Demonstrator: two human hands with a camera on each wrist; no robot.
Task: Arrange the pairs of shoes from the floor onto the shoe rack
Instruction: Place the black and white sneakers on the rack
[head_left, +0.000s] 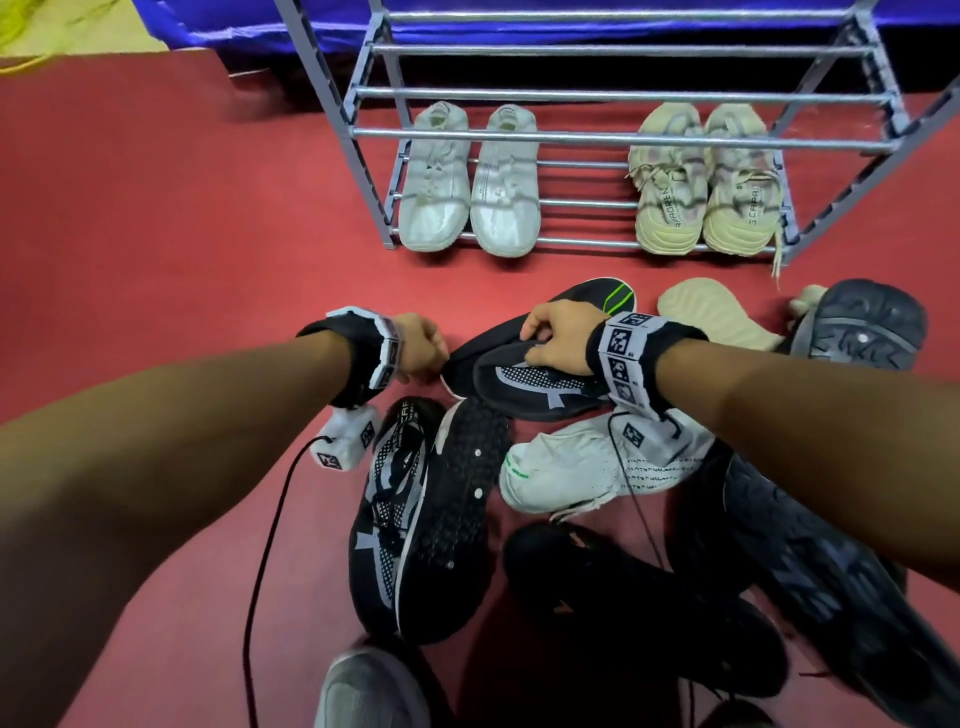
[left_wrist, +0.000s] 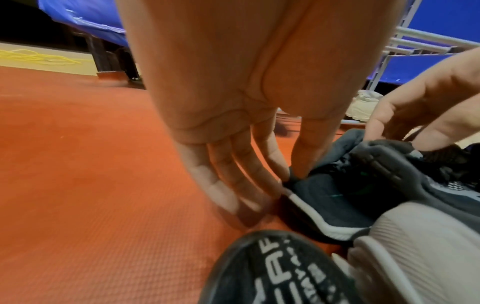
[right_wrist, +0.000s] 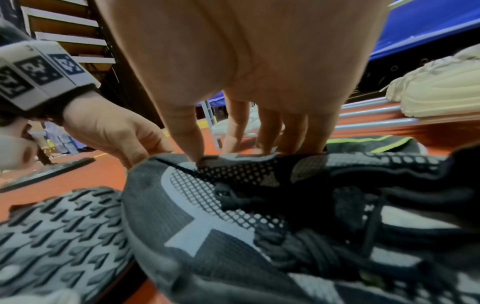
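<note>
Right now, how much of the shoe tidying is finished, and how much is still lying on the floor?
Two pairs already sit on the shoe rack's bottom shelf: a white pair and a cream pair. In hand: the right hand grips a black patterned sneaker, and the left hand pinches the heel of a black shoe beside it. Left: the pile on the red floor, including a white sneaker, and the bare upper shelves.
</note>
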